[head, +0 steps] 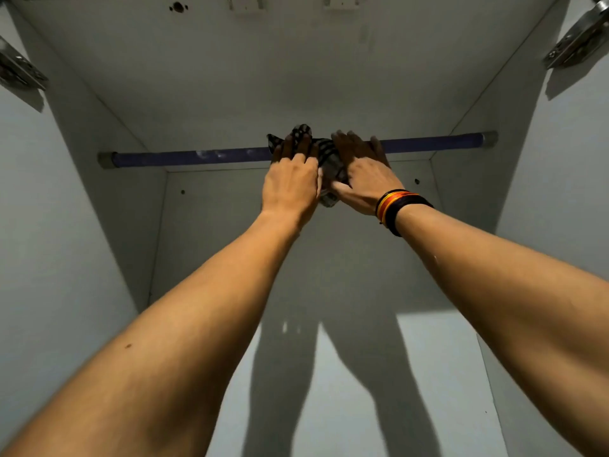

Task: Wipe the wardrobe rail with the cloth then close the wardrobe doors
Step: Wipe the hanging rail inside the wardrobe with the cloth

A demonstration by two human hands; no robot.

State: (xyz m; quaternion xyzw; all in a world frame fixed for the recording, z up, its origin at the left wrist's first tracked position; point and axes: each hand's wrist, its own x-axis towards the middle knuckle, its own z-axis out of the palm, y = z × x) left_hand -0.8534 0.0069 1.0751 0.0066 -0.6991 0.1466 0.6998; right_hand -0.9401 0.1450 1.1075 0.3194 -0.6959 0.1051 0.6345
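A dark blue wardrobe rail (197, 156) runs across the white wardrobe from the left wall to the right wall. A dark checked cloth (328, 156) is draped over the rail's middle. My left hand (291, 179) presses on the cloth's left part, fingers curled over the rail. Beside it, my right hand (361, 173) holds the cloth's right part against the rail, thumb under the hanging corner. Coloured bands circle my right wrist. Pale smudges show on the rail left of the cloth. The doors stand open, outside the view.
Metal door hinges sit on the left side (19, 69) and the right side (580, 37) of the wardrobe. The white top panel (263, 61) lies close above the rail. The back panel (428, 357) carries the shadows of my arms.
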